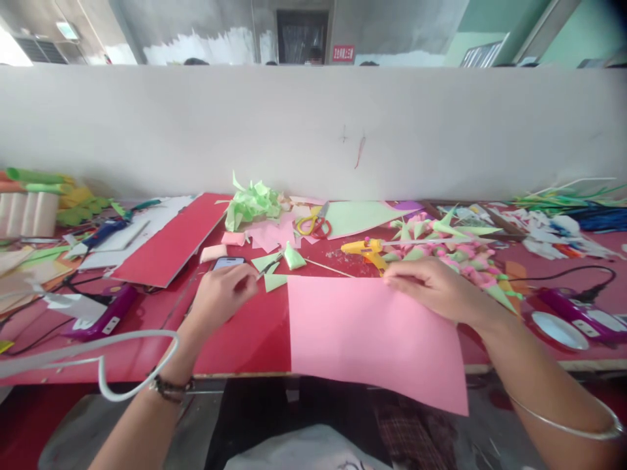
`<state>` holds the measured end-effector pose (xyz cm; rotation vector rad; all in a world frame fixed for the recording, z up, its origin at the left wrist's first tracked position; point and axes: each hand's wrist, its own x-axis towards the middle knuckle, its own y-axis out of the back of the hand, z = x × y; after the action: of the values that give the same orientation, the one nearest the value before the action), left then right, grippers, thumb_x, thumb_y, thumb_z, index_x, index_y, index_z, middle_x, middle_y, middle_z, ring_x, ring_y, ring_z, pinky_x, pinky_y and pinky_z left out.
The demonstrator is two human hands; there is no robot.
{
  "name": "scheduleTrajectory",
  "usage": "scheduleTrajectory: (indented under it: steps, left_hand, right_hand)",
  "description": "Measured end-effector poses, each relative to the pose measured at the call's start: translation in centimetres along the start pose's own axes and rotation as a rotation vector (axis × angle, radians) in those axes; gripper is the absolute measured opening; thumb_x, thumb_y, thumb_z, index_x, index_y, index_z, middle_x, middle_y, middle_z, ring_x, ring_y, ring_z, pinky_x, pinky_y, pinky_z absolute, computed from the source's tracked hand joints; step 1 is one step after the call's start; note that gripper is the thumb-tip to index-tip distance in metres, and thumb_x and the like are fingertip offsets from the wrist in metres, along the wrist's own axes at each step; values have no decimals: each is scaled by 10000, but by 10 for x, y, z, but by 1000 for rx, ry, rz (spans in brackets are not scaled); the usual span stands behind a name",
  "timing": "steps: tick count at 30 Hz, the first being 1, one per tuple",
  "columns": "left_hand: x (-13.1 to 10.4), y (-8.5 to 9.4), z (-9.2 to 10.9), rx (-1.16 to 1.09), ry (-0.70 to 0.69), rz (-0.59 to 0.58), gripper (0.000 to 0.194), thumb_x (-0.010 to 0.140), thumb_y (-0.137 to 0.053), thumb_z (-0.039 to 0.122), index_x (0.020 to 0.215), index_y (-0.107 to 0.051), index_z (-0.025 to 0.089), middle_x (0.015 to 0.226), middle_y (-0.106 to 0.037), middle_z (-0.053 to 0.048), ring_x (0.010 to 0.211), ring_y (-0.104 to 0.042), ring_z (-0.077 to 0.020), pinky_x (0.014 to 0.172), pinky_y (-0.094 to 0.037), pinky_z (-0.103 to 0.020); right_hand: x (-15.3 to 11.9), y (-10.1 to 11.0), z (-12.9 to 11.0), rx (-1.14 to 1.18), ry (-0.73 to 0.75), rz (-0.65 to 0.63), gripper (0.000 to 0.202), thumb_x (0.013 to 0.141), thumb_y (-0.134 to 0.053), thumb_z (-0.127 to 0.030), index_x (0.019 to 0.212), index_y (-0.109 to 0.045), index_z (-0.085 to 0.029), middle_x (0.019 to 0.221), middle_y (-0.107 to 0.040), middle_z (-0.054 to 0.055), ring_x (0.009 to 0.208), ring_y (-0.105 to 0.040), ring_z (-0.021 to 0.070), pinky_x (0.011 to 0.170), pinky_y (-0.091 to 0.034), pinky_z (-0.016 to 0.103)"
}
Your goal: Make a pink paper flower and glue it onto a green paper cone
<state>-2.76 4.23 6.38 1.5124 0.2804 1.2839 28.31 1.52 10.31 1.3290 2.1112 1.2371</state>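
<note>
My right hand (431, 287) pinches the upper edge of a large pink craft sheet (357, 333), which lies over the red tabletop and droops past its front edge. To the left, my left hand (225, 294) is closed, fingers curled, just in front of a phone (228, 262). A dark slim tool (270, 266) lies by its fingertips; whether they grip it I cannot tell. Beyond the sheet are a small pale-green padded piece (294, 257), flat green scraps (275, 281) and a yellow glue gun (363, 248).
Yellow-and-red-handled scissors (315, 223) lie among pink scraps (269, 234). A pile of pink and green pieces (470, 254) sits right of the glue gun. Purple power strips (105, 316) stand at both sides, with cables. A white loop (137, 336) crosses the left forearm. A pale partition (245, 130) rises behind.
</note>
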Motion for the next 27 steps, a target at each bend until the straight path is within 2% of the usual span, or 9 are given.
scheduleTrajectory:
  steps: [2, 5, 9, 13, 16, 19, 21, 24, 27]
  left_hand:
    - [-2, 4, 15, -51, -2, 20, 187, 801, -399, 196, 743, -573, 158, 658, -604, -11, 603, -532, -113, 578, -402, -214]
    - [-4, 3, 45, -58, -192, -77, 268, 798, -468, 332, 988, -550, 161, 922, -621, -64, 834, -550, -185, 713, -413, -295]
    - [-6, -6, 64, -59, -219, -201, 183, 827, -450, 326, 852, -589, 210, 842, -608, -27, 778, -529, -177, 684, -387, -309]
    - [-5, -13, 63, -151, -215, -247, 245, 824, -441, 392, 787, -575, 190, 793, -595, -28, 752, -522, -166, 671, -371, -292]
    - [-3, -18, 63, -148, -203, -327, 311, 877, -348, 323, 680, -532, 169, 576, -554, 11, 548, -493, -114, 560, -333, -247]
    - [-2, -22, 66, -143, -177, -328, 334, 882, -334, 316, 635, -503, 166, 497, -508, 30, 445, -429, -94, 495, -284, -238]
    - [-2, -22, 68, -167, -185, -322, 340, 881, -337, 314, 617, -490, 165, 475, -482, 37, 423, -401, -88, 489, -273, -238]
    - [-2, -18, 62, -206, -207, -365, 342, 883, -324, 293, 617, -499, 168, 470, -476, 40, 424, -403, -89, 498, -279, -235]
    - [-6, -16, 30, -198, -79, -372, 320, 880, -294, 251, 709, -554, 176, 591, -575, 6, 545, -506, -113, 548, -338, -228]
  right_hand:
    - [-2, -1, -3, -17, 6, -34, 277, 856, -392, -333, 669, -519, -173, 602, -524, -15, 555, -459, 100, 528, -322, 215]
    - [-1, -6, -13, -10, 59, -105, 289, 869, -375, -324, 670, -524, -174, 624, -540, -13, 564, -468, 96, 545, -329, 216]
    - [1, -11, -19, -34, 121, -137, 282, 873, -377, -299, 677, -542, -181, 649, -569, -11, 600, -501, 98, 569, -351, 212]
    - [3, -15, -16, -130, 184, -106, 259, 871, -384, -267, 715, -576, -192, 693, -608, 2, 646, -532, 115, 633, -380, 238]
    - [8, -27, -18, -330, 218, 23, 244, 857, -378, -191, 723, -582, -194, 693, -597, 5, 650, -523, 122, 747, -370, 302]
    - [17, -47, -25, -461, 282, 121, 192, 804, -404, -142, 738, -577, -196, 675, -572, -8, 626, -495, 114, 823, -331, 345]
    - [23, -61, -29, -460, 363, 156, 209, 764, -397, -113, 623, -534, -184, 561, -505, -35, 533, -422, 92, 768, -347, 300]
    - [29, -72, -27, -391, 411, 190, 194, 694, -400, -96, 529, -457, -181, 479, -409, -52, 473, -322, 84, 585, -323, 229]
    - [25, -68, -15, -344, 354, 204, 172, 647, -402, -78, 508, -424, -177, 471, -390, -51, 462, -294, 81, 501, -254, 217]
